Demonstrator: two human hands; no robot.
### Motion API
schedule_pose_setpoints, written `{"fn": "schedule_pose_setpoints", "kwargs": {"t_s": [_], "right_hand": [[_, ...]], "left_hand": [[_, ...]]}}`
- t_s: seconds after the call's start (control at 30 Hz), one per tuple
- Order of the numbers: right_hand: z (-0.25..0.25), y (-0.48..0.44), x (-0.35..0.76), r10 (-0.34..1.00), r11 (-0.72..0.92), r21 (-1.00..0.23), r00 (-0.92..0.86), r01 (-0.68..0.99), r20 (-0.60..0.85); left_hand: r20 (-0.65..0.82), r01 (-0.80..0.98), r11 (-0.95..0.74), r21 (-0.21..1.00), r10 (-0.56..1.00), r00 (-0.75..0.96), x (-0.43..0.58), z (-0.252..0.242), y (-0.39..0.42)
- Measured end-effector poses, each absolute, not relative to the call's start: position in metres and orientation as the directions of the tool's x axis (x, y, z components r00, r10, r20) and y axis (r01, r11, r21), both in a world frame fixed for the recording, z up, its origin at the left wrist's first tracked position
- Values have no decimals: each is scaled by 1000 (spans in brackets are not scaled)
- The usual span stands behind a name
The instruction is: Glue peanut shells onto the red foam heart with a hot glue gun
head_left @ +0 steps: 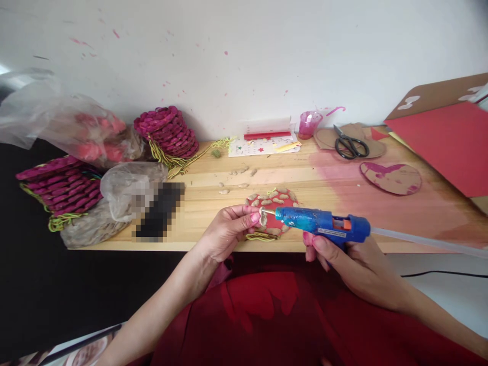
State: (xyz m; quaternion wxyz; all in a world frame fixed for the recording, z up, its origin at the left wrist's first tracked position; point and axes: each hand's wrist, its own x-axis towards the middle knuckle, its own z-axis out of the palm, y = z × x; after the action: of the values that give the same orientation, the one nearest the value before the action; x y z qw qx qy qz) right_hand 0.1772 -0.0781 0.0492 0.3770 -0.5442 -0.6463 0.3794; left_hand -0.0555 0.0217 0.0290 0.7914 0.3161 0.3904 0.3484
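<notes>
Between the thumb and fingers of my left hand [231, 227] is a pale peanut shell [263, 218], held up over the table. My right hand [343, 259] is wrapped round the grip of a blue glue gun [305, 218], whose metal nozzle meets or nearly meets the shell. A long clear glue stick [423, 241] sticks out of the gun's back end. Below both hands lies a red piece [272, 220] with several peanut shells on it, partly hidden by the gun and my left fingers. A bundle of yellow-green cord [263, 237] lies at its near edge.
Loose peanut shells [243, 171] are scattered behind the red piece. Purple woven bundles [168, 133] and plastic bags [129, 190] crowd the left. Black scissors [351, 145], a paint-marked cardboard oval [391, 178], a pink-stained cup [309, 124] and red card [442, 147] are to the right.
</notes>
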Motion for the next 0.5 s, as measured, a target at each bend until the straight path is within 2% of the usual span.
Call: {"fn": "schedule_pose_setpoints", "kwargs": {"t_s": [0.5], "right_hand": [[45, -78, 180, 991, 110, -896, -115, 430, 66]], "left_hand": [[-380, -284, 550, 785, 790, 481, -57, 24, 22]]}}
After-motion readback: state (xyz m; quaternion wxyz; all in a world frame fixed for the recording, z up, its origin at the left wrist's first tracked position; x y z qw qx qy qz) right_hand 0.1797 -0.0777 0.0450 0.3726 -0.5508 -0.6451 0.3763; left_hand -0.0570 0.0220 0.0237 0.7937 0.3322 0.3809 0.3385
